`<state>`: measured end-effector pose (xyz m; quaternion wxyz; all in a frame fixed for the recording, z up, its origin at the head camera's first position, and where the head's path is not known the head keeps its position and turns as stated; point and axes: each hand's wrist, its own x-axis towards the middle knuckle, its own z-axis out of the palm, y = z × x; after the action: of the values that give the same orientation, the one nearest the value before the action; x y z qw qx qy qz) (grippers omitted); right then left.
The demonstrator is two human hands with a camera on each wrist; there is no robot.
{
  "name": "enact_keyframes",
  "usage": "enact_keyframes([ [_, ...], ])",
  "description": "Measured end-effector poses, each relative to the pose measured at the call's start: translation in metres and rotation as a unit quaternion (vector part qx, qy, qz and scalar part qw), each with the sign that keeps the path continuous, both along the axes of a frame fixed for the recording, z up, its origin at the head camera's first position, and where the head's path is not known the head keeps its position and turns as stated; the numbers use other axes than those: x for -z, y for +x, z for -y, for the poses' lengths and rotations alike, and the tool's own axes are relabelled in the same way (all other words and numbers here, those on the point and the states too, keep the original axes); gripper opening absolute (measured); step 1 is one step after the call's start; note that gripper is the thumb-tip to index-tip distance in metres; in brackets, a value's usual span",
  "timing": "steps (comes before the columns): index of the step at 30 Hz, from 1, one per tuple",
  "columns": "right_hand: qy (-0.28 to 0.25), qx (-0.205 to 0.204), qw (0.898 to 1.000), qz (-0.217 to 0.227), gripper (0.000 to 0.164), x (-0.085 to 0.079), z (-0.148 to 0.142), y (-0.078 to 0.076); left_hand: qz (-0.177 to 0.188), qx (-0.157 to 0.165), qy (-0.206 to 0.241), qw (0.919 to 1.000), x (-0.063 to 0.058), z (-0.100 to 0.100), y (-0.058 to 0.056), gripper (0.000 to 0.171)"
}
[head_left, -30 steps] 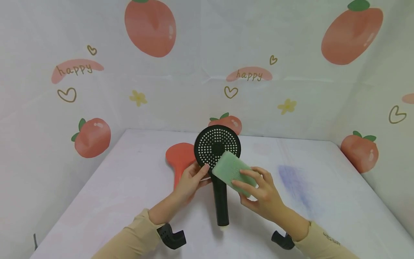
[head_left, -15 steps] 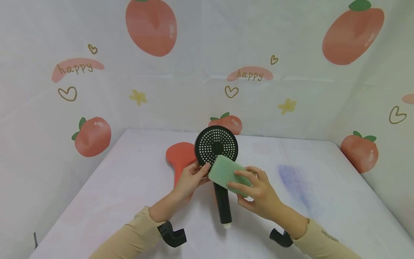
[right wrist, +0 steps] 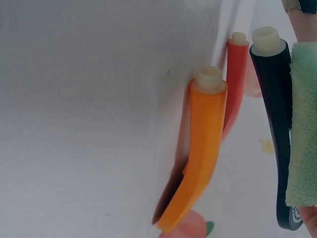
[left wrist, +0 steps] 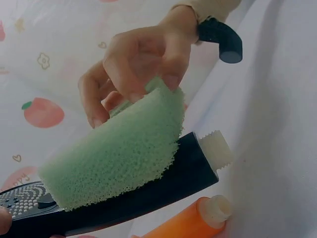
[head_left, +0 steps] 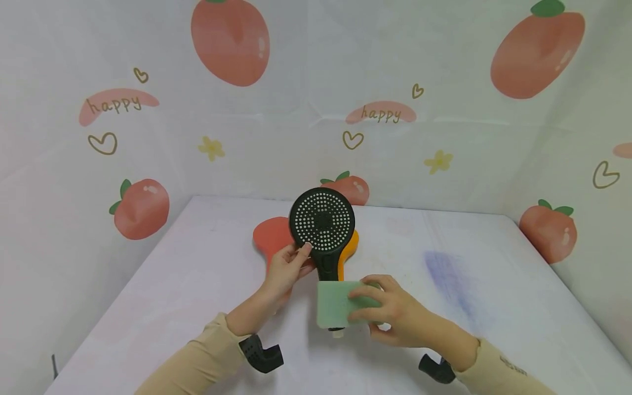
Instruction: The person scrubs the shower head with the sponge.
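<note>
My left hand (head_left: 286, 269) grips a black shower head (head_left: 322, 216) near its neck, with the thumb at the lower rim of the spray face. That face, dotted with pale nozzles, is turned toward the head camera. Between its fingers and thumb my right hand (head_left: 402, 315) holds a pale green sponge (head_left: 334, 304). The sponge lies across the handle and hides most of its lower part from the head camera. In the left wrist view, the sponge (left wrist: 119, 148) touches the front of the black handle (left wrist: 190, 171), whose end has a white threaded stub (left wrist: 215, 148).
A red shower head (head_left: 270, 233) lies on the white table (head_left: 207, 247), behind my left hand. An orange shower head (head_left: 350, 247) lies behind the black one, partly covered by it. A fruit-print cloth (head_left: 306, 148) stands as a wall behind the table.
My right hand has moved the sponge from the lower spray face down onto the handle and turned it level. The black shower head has shifted slightly left, uncovering part of the orange one.
</note>
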<state>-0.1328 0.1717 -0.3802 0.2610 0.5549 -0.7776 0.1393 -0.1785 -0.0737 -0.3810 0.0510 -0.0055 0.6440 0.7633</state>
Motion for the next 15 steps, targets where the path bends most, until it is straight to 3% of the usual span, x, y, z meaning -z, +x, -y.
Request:
enact_keyframes([
  [6, -0.034, 0.009, 0.999, -0.021, 0.029, 0.000, 0.002, -0.003, 0.000, -0.004, 0.006, 1.0000, -0.004, 0.000, 0.003, 0.042],
  [10, -0.078, 0.051, 0.995, -0.038, 0.028, 0.000, 0.002, -0.009, 0.004, 0.004, 0.021, 0.9998, -0.006, -0.001, 0.005, 0.040],
  [15, -0.108, 0.084, 0.990, -0.026, 0.028, 0.000, -0.001, -0.014, 0.004, 0.013, 0.033, 0.9994, -0.006, -0.002, 0.007, 0.039],
])
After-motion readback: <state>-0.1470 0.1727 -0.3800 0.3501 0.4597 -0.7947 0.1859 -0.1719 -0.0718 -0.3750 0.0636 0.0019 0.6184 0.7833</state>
